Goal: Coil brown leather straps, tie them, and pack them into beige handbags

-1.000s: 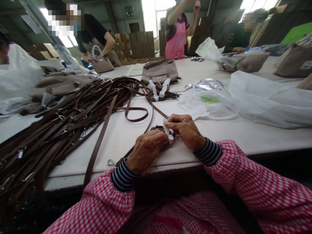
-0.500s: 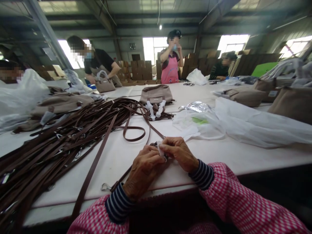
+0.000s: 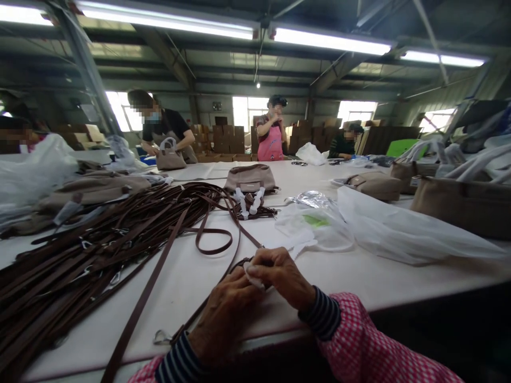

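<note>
Both hands meet at the table's near edge around one brown strap [image 3: 248,234] that runs down from the pile. My left hand [image 3: 227,308] is closed around the strap's lower part, its fingertips partly hidden. My right hand [image 3: 281,277] pinches a small white wrapping strip [image 3: 252,274] between thumb and finger, against the strap at my left fingers. A metal clip [image 3: 162,337] on a strap end lies beside my left wrist. To the left spreads a large heap of brown straps [image 3: 99,260] with metal clips.
A taupe handbag [image 3: 250,177] with white-wrapped parts stands ahead. Clear plastic [image 3: 319,229] and a white bag sheet [image 3: 391,229] lie to the right, with more handbags [image 3: 447,205] behind. Plastic bags [image 3: 35,165] pile up at far left. Several people [image 3: 271,135] are across the table.
The view has tilted up, so ceiling lamps now show and the table sits lower in the picture. My hands remain together on the strap and white strip, with little visible shift.
</note>
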